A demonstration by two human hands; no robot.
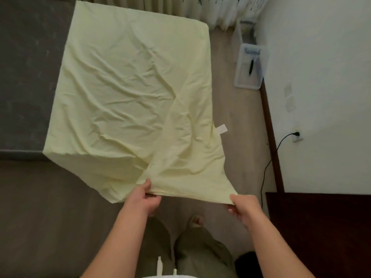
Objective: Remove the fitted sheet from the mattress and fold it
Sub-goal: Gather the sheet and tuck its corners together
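A pale yellow fitted sheet point(128, 91) lies doubled over on the right part of the grey mattress point(24, 77), wrinkled, with its near end hanging past the foot of the bed. My left hand point(147, 199) pinches the near edge of the sheet at its middle. My right hand point(244, 207) grips the near right corner, and the edge stretches taut between both hands. A small white label point(221, 129) sticks out from the sheet's right side.
A clear plastic box point(250, 67) with a dark pen stands on the wooden floor by the white wall. A black cable point(267, 167) runs from a wall socket. Dark wooden furniture point(321, 227) is at the right. Curtains point(210, 11) hang at the far end.
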